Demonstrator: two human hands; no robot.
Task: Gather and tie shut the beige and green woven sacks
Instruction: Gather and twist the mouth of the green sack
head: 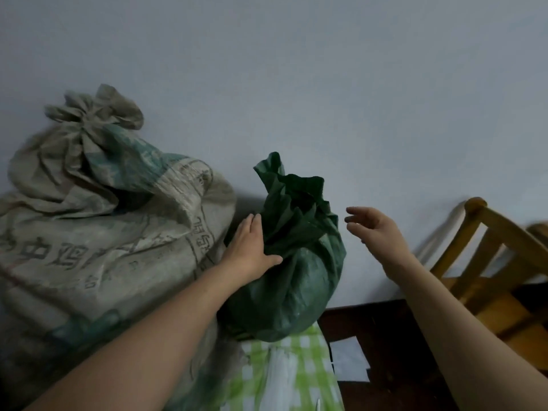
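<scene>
Green woven sack (292, 280) standing upright against the pale wall (326, 84), propped on a green-and-white checked bundle (284, 366), long axis near vertical, gathered neck (292, 232) pinched in below a ruffled, flaring mouth (292, 188). No cord or tie visible around that neck; contents hidden, though the rounded belly suggests a full load. Left hand (252, 250) laid flat on the neck's left side, fingers extended and together, thumb pressed across the front fold, bracing rather than clenching. Right hand (375, 229) off to the right of the mouth, near but apart, fingers loosely curled and spread, gripping nothing. Neck thus lying leftward of the right fingertips, at about their height; left hand clearly the nearer, already in contact. Likely next: closing the right hand in from the right to bunch the neck. Beige woven sack (98, 232) just left, touching the green one, top already bunched into a knot (86, 120), contents unseen. Wooden chair (489, 262) at far right, well apart.
</scene>
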